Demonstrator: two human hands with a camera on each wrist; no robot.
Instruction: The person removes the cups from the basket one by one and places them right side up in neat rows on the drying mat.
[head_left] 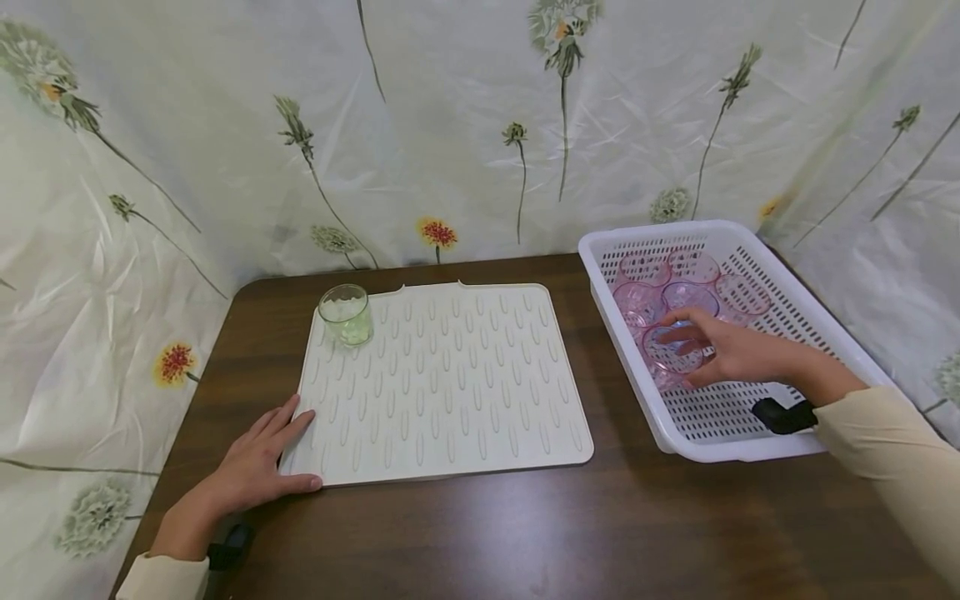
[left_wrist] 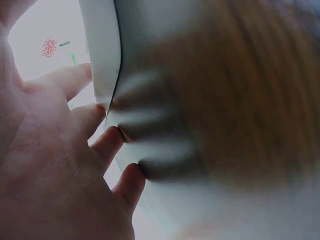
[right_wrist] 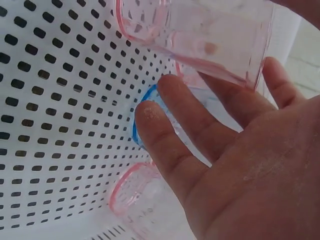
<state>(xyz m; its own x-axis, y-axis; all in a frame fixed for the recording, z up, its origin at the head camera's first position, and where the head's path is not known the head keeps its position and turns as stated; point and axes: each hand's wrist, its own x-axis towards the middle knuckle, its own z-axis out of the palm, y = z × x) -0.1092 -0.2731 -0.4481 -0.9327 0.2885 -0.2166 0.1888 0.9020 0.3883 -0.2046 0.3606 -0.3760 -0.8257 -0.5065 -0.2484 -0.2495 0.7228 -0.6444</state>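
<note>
One clear, green-tinted cup [head_left: 347, 317] already stands on the white grooved mat [head_left: 450, 375], far left; several colour-rimmed clear cups [head_left: 690, 298] remain in the white perforated plastic basket [head_left: 735, 451], right. The left hand [head_left: 258, 462] touches the mat's left edge, fingers straight. The right hand's [head_left: 738, 354] fingers surround a pink-tinted cup [right_wrist: 200, 35] — gripping or not, I cannot tell.

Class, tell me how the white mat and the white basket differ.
The mat is flat; the basket has raised sides. The mat's surface has slim oval marks; the basket is pierced with small holes. The mat bears one greenish glass; the basket holds several pinkish glasses. Both are white and rest on the brown table.
</note>
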